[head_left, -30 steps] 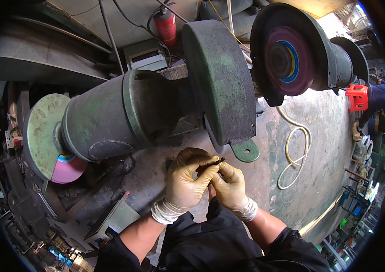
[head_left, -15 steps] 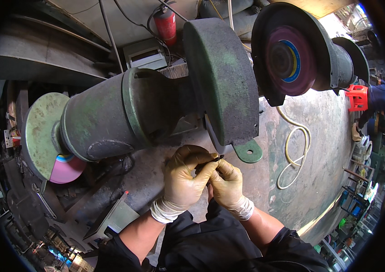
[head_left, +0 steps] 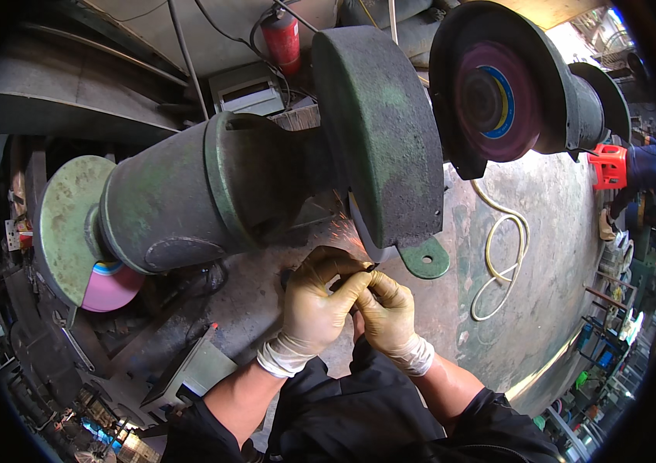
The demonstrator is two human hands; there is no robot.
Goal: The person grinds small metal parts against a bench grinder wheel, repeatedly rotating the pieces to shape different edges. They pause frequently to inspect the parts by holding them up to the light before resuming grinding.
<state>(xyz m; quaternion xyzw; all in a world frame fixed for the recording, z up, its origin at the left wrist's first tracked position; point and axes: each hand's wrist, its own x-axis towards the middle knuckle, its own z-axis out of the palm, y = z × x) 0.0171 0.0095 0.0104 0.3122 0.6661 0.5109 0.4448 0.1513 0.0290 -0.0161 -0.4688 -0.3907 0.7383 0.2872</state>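
The left hand and the right hand are wearing yellowish gloves with white cuffs, and they are meeting in front of the body. Both hands are pinching one small dark part: in each, the thumb and the index finger are closing on it, leaving no opening at the tips. The fingers are covering most of the part, so its shape I cannot tell.

The part is sitting just at the lower edge of the grey wheel, which is showing from under the big green guard. Orange sparks are flying beside this wheel, on its left side. The exact contact is too small to see clearly. A green tab with a hole is sticking out from the bottom of the guard, near the right hand.

The guard is belonging to a green grinder, which is carrying a pink wheel at its left end. A second grinder is standing at the upper right. A pale hose is lying looped on the floor, and a red extinguisher is standing behind the first machine.
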